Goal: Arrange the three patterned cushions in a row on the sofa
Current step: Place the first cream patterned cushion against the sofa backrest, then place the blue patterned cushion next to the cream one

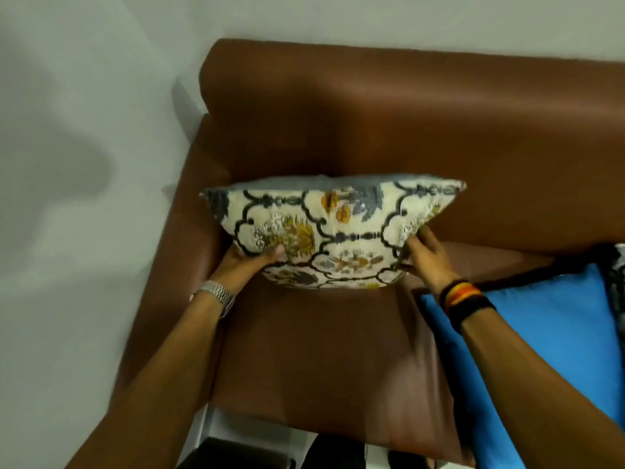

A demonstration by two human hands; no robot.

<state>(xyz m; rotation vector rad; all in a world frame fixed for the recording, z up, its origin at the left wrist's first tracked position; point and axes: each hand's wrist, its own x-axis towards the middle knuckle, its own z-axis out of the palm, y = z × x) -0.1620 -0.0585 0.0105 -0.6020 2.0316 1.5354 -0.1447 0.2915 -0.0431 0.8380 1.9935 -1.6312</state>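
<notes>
A cream cushion with a dark lattice and yellow and grey flowers stands upright at the left end of the brown sofa, close to the backrest. My left hand grips its lower left corner, thumb on the front face. My right hand holds its lower right edge. Part of another patterned cushion shows at the right edge, mostly hidden.
A plain blue cushion lies on the seat at the right, under my right forearm. The sofa's left armrest stands against a grey wall. White floor and dark shapes show below the seat's front edge.
</notes>
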